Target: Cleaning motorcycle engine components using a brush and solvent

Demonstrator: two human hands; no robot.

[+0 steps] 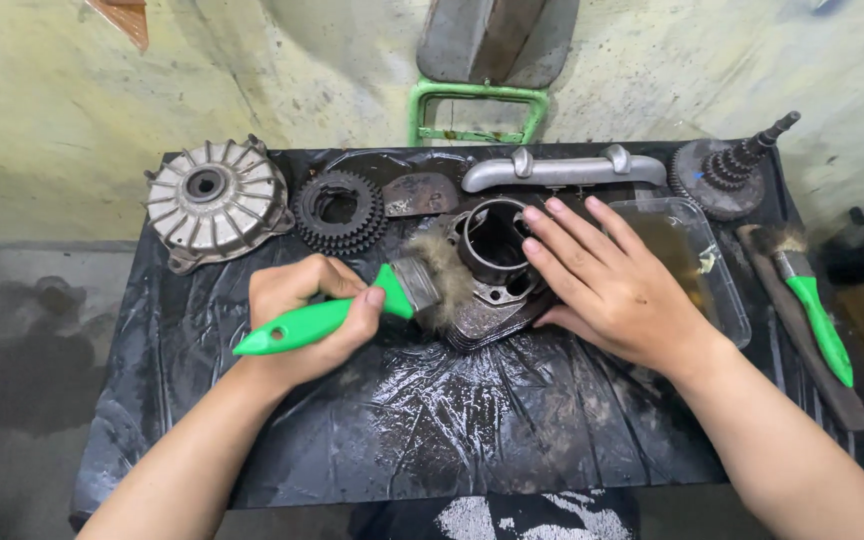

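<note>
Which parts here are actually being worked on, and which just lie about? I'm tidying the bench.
In use:
left hand holding brush
right hand steadying cylinder

Lying about:
finned hub
gear
metal handle
gear shaft
plastic tray
second brush
</note>
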